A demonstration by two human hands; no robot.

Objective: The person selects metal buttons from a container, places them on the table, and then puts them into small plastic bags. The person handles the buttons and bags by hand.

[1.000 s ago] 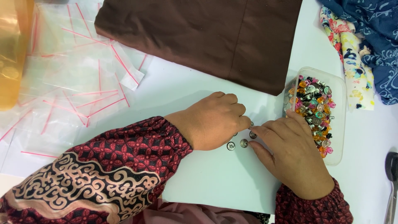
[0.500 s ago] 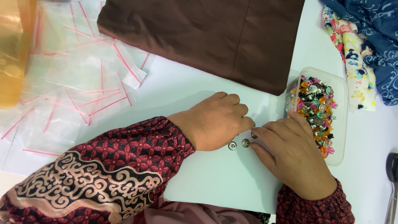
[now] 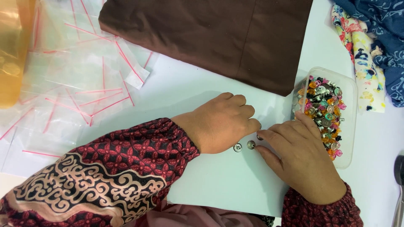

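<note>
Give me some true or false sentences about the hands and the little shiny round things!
1. Two small silver snap buttons lie on the white table between the hands. True.
2. The left hand is inside the clear plastic box. False: it rests on the table beside the buttons.
3. The right hand lies next to a box full of colourful bits. True.
4. The folded cloth above the hands is yellow. False: it is brown.
5. Small clear bags with red strips lie near the left sleeve. True.
</note>
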